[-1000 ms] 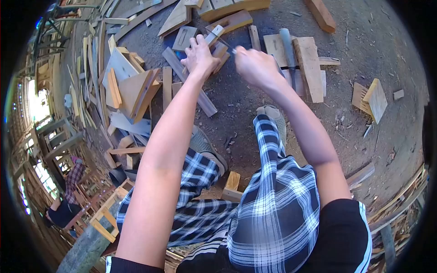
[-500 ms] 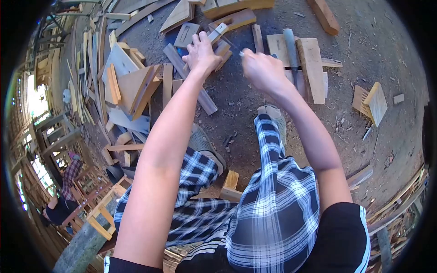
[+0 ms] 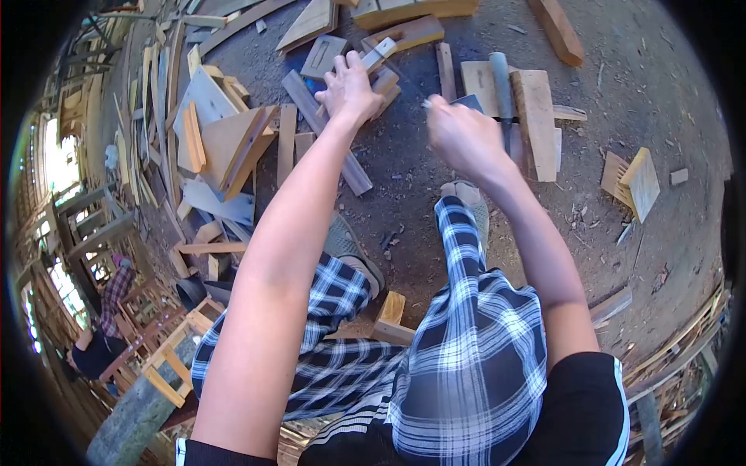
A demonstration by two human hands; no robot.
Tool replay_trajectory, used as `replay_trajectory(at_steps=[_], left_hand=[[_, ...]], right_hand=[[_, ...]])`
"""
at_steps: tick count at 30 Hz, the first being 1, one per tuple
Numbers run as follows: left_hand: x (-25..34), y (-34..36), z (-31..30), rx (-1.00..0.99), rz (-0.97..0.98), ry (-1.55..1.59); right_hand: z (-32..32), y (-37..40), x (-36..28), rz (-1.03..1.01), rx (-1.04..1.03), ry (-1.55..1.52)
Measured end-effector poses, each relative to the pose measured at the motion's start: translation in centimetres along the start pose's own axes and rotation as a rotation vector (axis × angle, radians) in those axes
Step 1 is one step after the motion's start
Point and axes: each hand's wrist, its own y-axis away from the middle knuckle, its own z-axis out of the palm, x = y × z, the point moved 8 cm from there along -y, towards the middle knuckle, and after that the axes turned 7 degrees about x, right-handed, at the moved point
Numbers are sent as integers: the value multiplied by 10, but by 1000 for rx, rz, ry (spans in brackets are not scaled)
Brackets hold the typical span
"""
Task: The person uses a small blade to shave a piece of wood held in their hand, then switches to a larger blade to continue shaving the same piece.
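Here, at top centre of the frame, a wooden strip is held under the left hand, fingers splayed; farther right, a mostly hidden tool is gripped by the right hand, fingers curled.

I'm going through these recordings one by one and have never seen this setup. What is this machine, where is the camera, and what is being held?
There's no machine: these are a person's bare hands, filmed by one head-worn camera looking forward and down. The wide lens bends the edges. The left hand is on a narrow wooden piece with a pale end. The right hand is closed; a small pale tip shows there, but what it holds is mostly hidden. Around them on the dirt ground lie wooden pieces and a grey-handled tool beside a thick block. Another person is at far left.
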Motion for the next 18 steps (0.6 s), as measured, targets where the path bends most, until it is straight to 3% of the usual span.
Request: replay_trajectory(at_steps=[4, 9, 12, 18], left_hand=[[-1, -1, -3, -9, -7, 5], [0, 5, -5, 36, -16, 40], [1, 2, -2, 30, 11, 6], [3, 2, -6, 21, 5, 24]], right_hand=[[9, -49, -17, -62, 86, -35], [-5, 10, 1, -46, 15, -4], [-4, 36, 15, 85, -119, 21], [11, -33, -7, -72, 67, 1]])
